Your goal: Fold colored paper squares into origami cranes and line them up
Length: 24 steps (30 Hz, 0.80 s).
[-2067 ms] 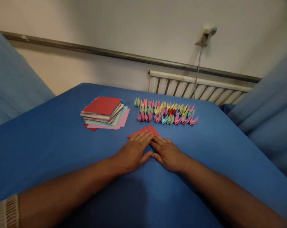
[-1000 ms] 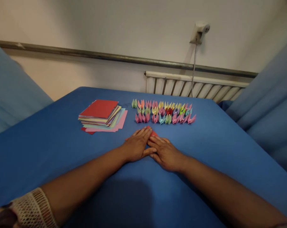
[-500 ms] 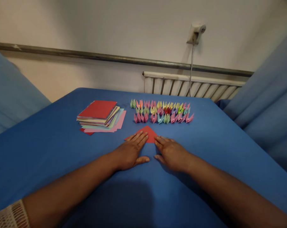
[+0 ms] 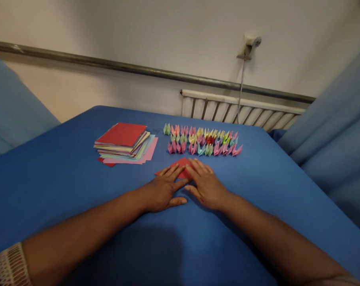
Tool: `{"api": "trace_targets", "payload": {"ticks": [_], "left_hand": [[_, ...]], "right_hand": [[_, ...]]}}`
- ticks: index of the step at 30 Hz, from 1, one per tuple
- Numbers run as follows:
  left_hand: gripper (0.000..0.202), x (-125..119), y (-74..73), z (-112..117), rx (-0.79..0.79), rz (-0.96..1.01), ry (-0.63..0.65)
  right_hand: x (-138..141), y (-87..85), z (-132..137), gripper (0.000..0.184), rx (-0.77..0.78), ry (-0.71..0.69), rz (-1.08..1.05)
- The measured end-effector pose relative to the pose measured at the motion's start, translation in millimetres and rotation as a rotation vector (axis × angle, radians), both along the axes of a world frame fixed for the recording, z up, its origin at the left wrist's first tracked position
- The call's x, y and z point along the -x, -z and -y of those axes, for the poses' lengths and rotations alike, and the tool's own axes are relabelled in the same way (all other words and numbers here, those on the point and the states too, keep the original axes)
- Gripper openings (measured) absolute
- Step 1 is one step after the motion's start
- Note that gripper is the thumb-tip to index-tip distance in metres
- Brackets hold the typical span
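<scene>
A folded red paper (image 4: 180, 164) lies on the blue table (image 4: 63, 178) in front of me. My left hand (image 4: 163, 190) lies flat, fingers stretched out, its fingertips on the paper's left part. My right hand (image 4: 206, 183) lies flat too, fingers extended over the paper's right part and covering it. Most of the red paper is hidden under the two hands.
A stack of coloured paper sheets (image 4: 124, 143) with a red one on top sits at the back left. Rows of several small folded paper figures (image 4: 203, 143) stand behind my hands. Blue curtains (image 4: 334, 131) hang on both sides; a radiator (image 4: 242, 111) runs along the wall.
My right hand slid forward onto the red paper, covering its right part. The left hand stayed flat on the left part. The paper's peak showed more half a second ago.
</scene>
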<state>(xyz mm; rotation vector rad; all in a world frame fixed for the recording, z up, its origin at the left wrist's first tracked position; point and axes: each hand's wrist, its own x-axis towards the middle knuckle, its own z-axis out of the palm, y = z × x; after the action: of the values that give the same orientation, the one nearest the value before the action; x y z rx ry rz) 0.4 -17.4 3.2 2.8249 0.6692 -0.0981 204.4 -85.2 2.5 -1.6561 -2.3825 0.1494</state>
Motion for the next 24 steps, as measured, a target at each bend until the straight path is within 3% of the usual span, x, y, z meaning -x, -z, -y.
{"api": "trace_targets", "payload": {"ticks": [2,4,8,12,17,22,24], "left_hand": [[0.072,-0.4,0.7,-0.4,0.001,0.012,0.003],[0.072,-0.1,0.3,-0.4,0.009,0.013,-0.003],[0.074,1.7,0.9,-2.7,0.027,0.055,-0.035],[0.073,1.2,7.5,-11.8,0.014,0.249,-0.205],[0.077,-1.7,12.1,-19.2,-0.010,0.351,-0.341],[0.090,-3.4,2.6,-10.9,-0.131,0.518,-0.270],[0.083,-3.7,-3.8,-5.5,-0.218,0.553,-0.203]], "right_hand": [[4.3,8.2,-5.2,0.071,0.080,-0.076,-0.054],[4.6,14.0,-6.8,0.074,0.111,-0.054,-0.067],[-5.7,19.7,-7.5,0.069,0.098,0.152,-0.078],[-17.0,22.4,-12.8,0.053,0.057,0.278,-0.166],[-20.7,28.1,-17.1,0.038,0.020,0.200,-0.321],[-21.5,32.4,-16.5,0.013,-0.111,0.034,-0.470],[-20.4,28.7,-13.5,0.010,-0.177,-0.052,-0.471]]}}
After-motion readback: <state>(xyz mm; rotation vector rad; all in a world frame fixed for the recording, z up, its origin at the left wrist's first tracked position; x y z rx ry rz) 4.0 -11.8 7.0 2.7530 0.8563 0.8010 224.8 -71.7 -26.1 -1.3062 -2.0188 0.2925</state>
